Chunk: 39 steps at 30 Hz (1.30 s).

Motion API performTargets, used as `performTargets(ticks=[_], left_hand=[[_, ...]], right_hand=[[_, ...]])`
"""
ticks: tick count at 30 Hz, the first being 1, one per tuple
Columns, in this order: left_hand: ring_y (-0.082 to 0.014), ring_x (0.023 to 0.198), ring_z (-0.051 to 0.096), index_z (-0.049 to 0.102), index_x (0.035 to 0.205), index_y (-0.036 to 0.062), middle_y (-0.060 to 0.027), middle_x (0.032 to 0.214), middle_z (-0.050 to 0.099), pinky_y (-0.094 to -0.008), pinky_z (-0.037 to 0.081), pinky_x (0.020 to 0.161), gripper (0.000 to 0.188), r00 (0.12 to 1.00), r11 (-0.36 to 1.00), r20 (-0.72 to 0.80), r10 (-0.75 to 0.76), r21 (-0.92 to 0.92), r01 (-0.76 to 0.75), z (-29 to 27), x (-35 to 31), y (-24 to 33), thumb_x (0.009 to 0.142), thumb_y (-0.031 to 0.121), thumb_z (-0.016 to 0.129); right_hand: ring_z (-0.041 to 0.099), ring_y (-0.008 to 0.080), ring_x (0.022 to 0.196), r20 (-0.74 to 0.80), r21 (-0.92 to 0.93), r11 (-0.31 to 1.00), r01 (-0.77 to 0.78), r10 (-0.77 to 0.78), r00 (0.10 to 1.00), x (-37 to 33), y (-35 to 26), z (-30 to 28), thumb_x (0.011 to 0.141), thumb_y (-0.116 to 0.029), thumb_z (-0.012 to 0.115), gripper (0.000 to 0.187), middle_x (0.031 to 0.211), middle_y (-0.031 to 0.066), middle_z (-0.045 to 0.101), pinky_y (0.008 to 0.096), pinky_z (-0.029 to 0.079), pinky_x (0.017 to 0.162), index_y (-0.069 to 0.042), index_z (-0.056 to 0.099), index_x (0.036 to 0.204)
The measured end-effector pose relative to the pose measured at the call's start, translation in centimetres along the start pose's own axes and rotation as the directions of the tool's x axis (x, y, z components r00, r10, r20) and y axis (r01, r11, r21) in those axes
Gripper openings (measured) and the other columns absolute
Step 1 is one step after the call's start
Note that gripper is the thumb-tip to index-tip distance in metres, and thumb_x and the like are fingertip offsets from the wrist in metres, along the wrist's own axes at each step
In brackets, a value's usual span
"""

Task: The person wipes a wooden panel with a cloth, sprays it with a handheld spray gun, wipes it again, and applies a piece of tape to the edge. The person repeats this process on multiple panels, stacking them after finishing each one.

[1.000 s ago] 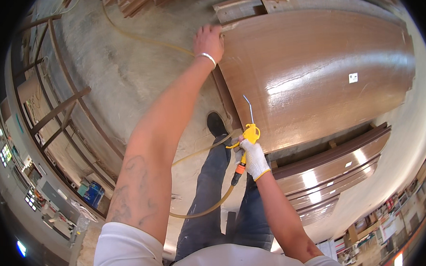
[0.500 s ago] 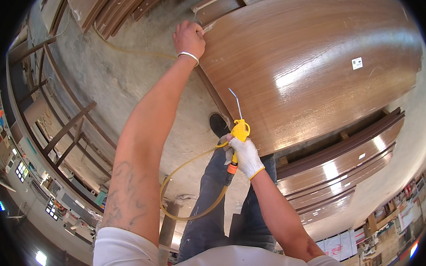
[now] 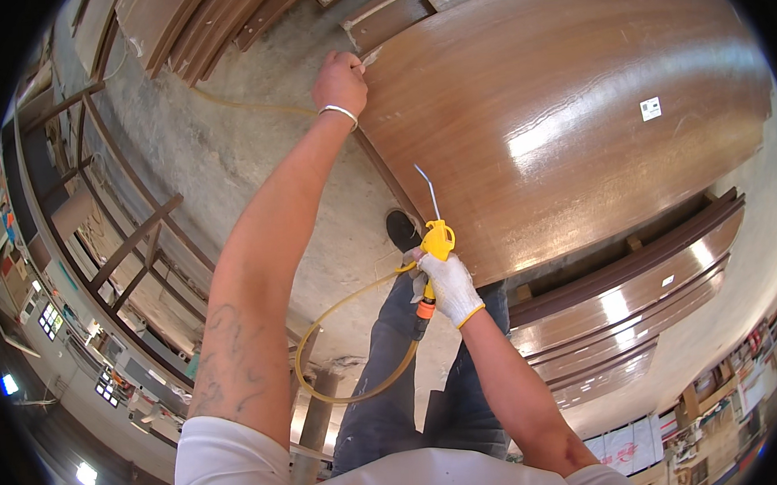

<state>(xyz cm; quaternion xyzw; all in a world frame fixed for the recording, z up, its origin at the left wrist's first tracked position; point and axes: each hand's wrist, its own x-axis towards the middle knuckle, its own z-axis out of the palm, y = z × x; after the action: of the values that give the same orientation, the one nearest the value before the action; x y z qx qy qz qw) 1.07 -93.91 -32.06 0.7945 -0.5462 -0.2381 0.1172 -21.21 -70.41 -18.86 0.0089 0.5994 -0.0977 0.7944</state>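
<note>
The glossy brown panel (image 3: 591,83) lies with its long axis running left to right, rising slightly rightward. The bare left hand (image 3: 340,82) curls at its far left corner; whether it grips, I cannot tell. By the near left corner, the gloved right hand (image 3: 449,285) clasps the yellow air gun (image 3: 438,238) lengthwise away from the body, its slim nozzle (image 3: 432,193) aimed forward, tip bent left.

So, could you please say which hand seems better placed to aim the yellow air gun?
Probably the right hand: it holds the yellow air gun, while the left hand is at a corner of the brown panel.
</note>
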Motion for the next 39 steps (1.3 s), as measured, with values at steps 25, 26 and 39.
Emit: performTargets(ticks=[25,26,39], left_hand=[[-0.0406,0.089,0.068,0.065,0.101,0.0022,-0.0205,0.092,0.071,-0.0479,0.053,0.079,0.018,0.969,0.994,0.229,0.094,-0.068,-0.081,-0.7,2.5,-0.4,0.088,0.011,0.075],[-0.041,0.088,0.068,0.066,0.098,0.0022,-0.0207,0.091,0.071,-0.0479,0.054,0.078,0.017,0.962,0.994,0.255,0.099,-0.067,-0.085,-0.8,2.8,-0.4,0.087,0.011,0.075],[-0.0374,0.073,0.07,0.062,0.088,0.0016,-0.0199,0.082,0.071,-0.0466,0.058,0.068,0.01,0.996,1.0,-0.09,-0.015,-0.014,0.014,1.1,2.3,-1.4,0.086,0.008,0.07]], right_hand=[[0.057,0.012,0.066,0.068,-0.036,0.998,0.048,-0.046,0.997,1.4,0.2,0.5,0.096,-0.028,0.065,0.026,0.082,0.0042,0.062,0.029,0.047,0.057,-0.003,0.072,0.099],[0.057,0.0119,0.066,0.063,-0.039,0.998,0.041,-0.038,0.997,1.4,0.3,0.5,0.096,-0.028,0.065,0.026,0.082,0.0041,0.062,0.0288,0.047,0.057,-0.003,0.072,0.099],[0.056,0.0106,0.066,0.054,-0.064,0.998,0.029,-0.025,0.998,0.9,0.3,0.7,0.097,-0.024,0.06,0.023,0.081,0.0027,0.061,0.0272,0.043,0.056,-0.005,0.072,0.097]])
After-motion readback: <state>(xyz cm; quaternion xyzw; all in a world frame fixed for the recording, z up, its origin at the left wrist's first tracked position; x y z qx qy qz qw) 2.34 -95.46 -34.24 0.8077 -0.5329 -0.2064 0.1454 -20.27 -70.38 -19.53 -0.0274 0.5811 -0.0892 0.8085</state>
